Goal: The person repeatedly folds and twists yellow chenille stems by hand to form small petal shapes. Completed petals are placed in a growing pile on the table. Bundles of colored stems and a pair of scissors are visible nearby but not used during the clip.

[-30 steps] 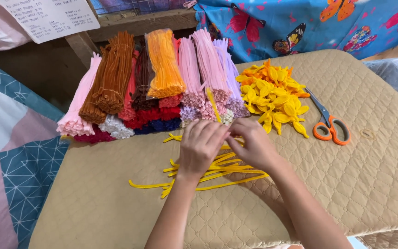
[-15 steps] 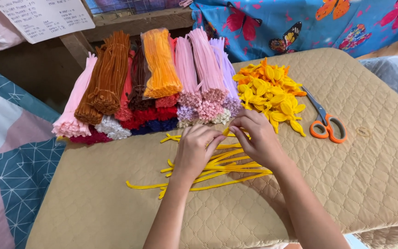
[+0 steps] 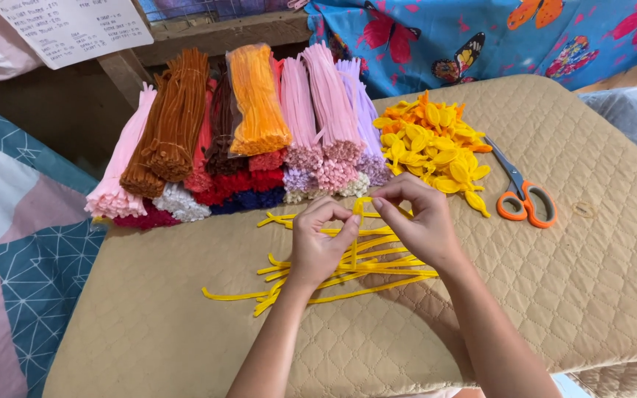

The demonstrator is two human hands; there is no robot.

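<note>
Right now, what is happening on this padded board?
A person's left hand and right hand pinch one yellow pipe cleaner between the fingertips, bent into a loop. Loose yellow pipe cleaners lie beneath on the quilted tan board. Coloured bundles, folded yellow petals and orange scissors lie behind.

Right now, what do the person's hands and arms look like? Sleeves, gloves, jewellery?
Both arms are bare up to the frame's lower edge: no sleeves in view. The left hand and right hand wear no gloves. No rings, watch or bracelets show. Fingernails look short and unpainted.
</note>
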